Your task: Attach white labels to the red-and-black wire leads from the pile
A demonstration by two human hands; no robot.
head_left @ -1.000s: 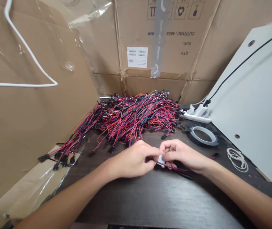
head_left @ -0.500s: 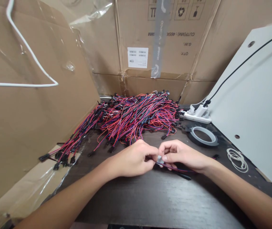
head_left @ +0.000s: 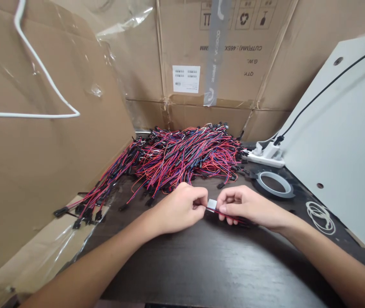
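Between my two hands a thin red and dark wire cable is held just above the dark table. A small whitish square piece sits against the cable in the gap between my fingers; I cannot tell whether it is a label or a bit of tape. My left hand is closed in a pinch on the cable at the left of the square. My right hand pinches the cable at the square's right side, its fingers curled. The cable's ends are mostly hidden by my hands.
A large heap of red and dark wire cables with black connectors lies at the back, trailing left. To the right are a tape roll, a coil of thin cream cord and a white power strip. Cardboard and a white panel enclose the table.
My hands have moved slightly apart, so more of the whitish square shows between them. The dark cable end that stuck out below my right hand is no longer visible there.
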